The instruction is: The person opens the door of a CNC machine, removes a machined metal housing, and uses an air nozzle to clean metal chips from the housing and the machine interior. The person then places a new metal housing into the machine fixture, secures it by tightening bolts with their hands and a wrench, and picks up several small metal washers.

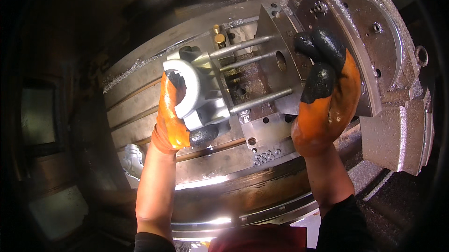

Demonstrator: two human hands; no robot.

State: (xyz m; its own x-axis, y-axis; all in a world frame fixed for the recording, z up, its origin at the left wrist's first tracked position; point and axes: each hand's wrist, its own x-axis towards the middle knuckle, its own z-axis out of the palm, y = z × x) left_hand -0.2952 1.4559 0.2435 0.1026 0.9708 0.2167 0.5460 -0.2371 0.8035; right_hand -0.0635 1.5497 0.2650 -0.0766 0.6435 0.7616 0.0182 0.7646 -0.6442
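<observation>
My left hand (pixel 173 107), in an orange glove with black fingers, is closed round a silver cast metal part with a ring-shaped end (pixel 189 88). Its fingers pass through and behind the ring, and the thumb lies along the lower edge. The casting sits at the left ends of several steel rods (pixel 262 101) that run to an upright fixture plate (pixel 280 60). My right hand (pixel 327 88), gloved alike, is beside that plate's right face, its fingers bent but apart, with nothing visible in them. Whether its fingertips touch the plate, I cannot tell.
Brass-headed fittings (pixel 219 39) stand behind the rods. Several small nuts (pixel 266 156) lie on the slotted machine table (pixel 140 104) in front of the fixture. Another silver casting (pixel 133 158) rests at the table's left end. A heavy angle block (pixel 346 41) with metal chips rises at right.
</observation>
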